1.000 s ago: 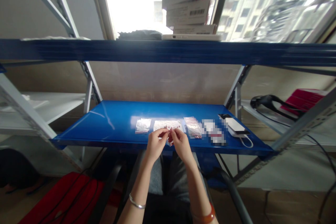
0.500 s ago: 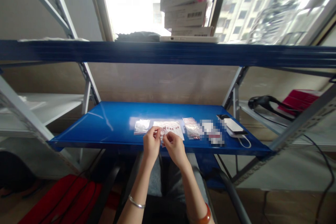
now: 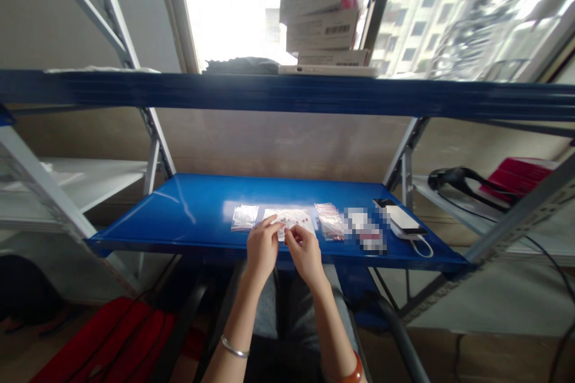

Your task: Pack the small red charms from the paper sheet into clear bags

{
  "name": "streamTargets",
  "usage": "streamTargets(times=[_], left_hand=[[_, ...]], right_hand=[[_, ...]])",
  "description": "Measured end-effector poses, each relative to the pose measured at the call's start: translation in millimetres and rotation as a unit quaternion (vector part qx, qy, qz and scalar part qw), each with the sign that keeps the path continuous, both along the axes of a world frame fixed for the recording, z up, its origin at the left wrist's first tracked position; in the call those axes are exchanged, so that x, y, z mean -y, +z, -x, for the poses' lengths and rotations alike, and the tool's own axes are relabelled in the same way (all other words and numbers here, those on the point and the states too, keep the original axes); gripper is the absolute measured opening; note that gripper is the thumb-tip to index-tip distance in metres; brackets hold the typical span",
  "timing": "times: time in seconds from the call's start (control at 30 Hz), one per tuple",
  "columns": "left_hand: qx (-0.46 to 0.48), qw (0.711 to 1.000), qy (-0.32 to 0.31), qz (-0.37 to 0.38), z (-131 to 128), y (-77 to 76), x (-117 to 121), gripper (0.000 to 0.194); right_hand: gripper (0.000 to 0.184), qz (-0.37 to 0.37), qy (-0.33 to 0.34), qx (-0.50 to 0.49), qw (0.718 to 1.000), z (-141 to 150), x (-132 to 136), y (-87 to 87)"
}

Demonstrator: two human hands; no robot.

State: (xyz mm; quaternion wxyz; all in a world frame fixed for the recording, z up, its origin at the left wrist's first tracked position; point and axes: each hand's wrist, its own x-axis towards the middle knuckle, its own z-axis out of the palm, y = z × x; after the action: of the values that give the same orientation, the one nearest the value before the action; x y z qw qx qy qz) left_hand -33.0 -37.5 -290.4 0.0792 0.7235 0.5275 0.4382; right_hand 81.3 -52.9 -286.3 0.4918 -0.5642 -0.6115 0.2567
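My left hand (image 3: 263, 248) reaches over the near edge of a white sheet (image 3: 294, 215), fingers stretched forward and a little apart. I see nothing held in it. My right hand (image 3: 305, 252) is beside it, thumb and forefinger pinched together. Something small with a dark red spot shows at those fingertips, too small to make out. Several small dark red bead-like pieces lie scattered on the sheet. To the left of the sheet is a pile of small clear bags (image 3: 244, 216). On the right, a fanned stack of clear bags (image 3: 330, 221) has reddish contents along its lower edge.
The blue shelf top (image 3: 197, 191) carries everything. Right of the bags lie a blurred-out patch (image 3: 365, 230) and a phone (image 3: 404, 218) on a white device with a looped cable. A blue beam (image 3: 224, 91) crosses above, with stacked boxes (image 3: 321, 30) on it.
My hands have parted slightly. The left fingers have straightened out over the sheet, while the right hand stays pinched. The clear thing between my hands is less visible. The view has shifted slightly.
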Motion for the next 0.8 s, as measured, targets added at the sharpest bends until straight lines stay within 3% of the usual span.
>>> streamTargets(times=[0.13,0.2,0.3,0.47,0.57,0.67,0.73,0.8], left_hand=[[-0.027,1.0,-0.016,-0.003,-0.5,-2.4,-1.3,0.03],[-0.028,0.999,-0.01,-0.012,-0.1,-2.3,-1.7,0.034],[-0.036,0.999,0.005,-0.013,1.7,-0.3,-1.7,0.036],[-0.056,0.998,-0.037,0.001,2.7,1.7,-1.5,0.03],[-0.024,0.996,-0.082,-0.011,2.9,2.3,-0.5,0.027],[0.062,0.993,-0.097,-0.022,3.3,4.2,1.1,0.021],[0.155,0.984,-0.088,-0.026,0.9,3.9,0.7,0.016],[0.289,0.956,-0.048,-0.009,-5.5,0.3,-2.0,0.011]], right_hand=[[0.026,0.025,0.002,-0.122,0.992,3.4,-4.0,-4.9],[0.035,0.07,-0.007,-0.235,0.969,4.7,-6.0,-6.3],[0.061,0.159,0.007,-0.403,0.901,4.3,-9.0,-7.0],[0.035,0.263,0.16,-0.562,0.768,0.7,-16.1,-10.8],[0.023,0.279,0.182,-0.607,0.722,-1.6,-19.2,-13.3],[0.018,0.261,0.162,-0.62,0.722,-4.0,-20.7,-13.8],[0.019,0.226,0.133,-0.604,0.753,-4.3,-21.6,-14.2],[0.023,0.188,0.112,-0.576,0.787,-1.9,-22.7,-16.1]])
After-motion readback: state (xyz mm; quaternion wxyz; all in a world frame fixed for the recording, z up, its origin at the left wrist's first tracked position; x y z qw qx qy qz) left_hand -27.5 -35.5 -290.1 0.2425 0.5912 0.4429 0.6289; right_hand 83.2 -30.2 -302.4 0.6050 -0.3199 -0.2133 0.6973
